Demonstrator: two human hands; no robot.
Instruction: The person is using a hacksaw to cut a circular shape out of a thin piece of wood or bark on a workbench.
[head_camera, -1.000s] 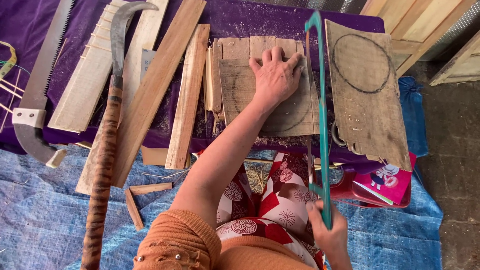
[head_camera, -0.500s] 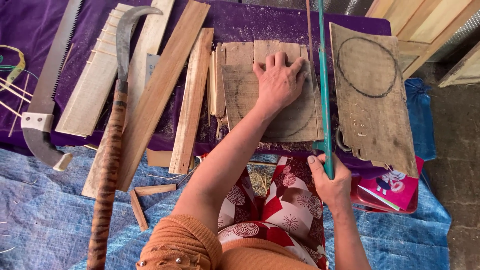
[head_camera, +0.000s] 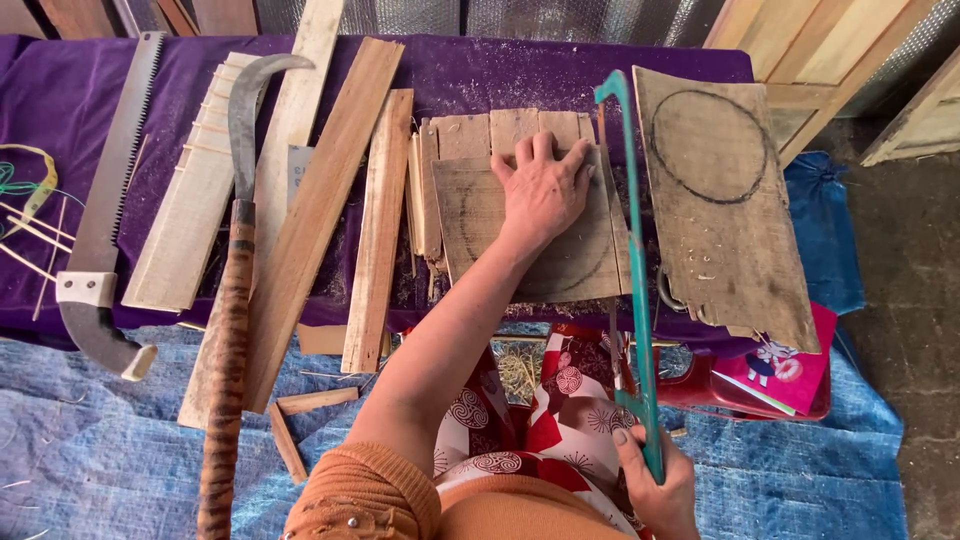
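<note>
Sawing a board (head_camera: 520, 240) on the bench (head_camera: 60, 100) with a teal frame saw (head_camera: 632, 260).
Left hand (head_camera: 543, 188) lies flat, pinning the board; right hand (head_camera: 655, 490) grips the saw handle; best to press firmly and stroke evenly along the board's right edge; purple cloth, sawdust, blue tarp (head_camera: 90, 450) on the floor.

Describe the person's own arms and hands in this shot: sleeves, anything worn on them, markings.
Both hands are bare, with no gloves. The left hand shows no ring or watch, and its forearm is uncovered up to an orange ribbed knit sleeve pushed up near the elbow, with a small pale stud on the fabric. The right hand sits at the frame's bottom edge; its sleeve is out of view.
</note>
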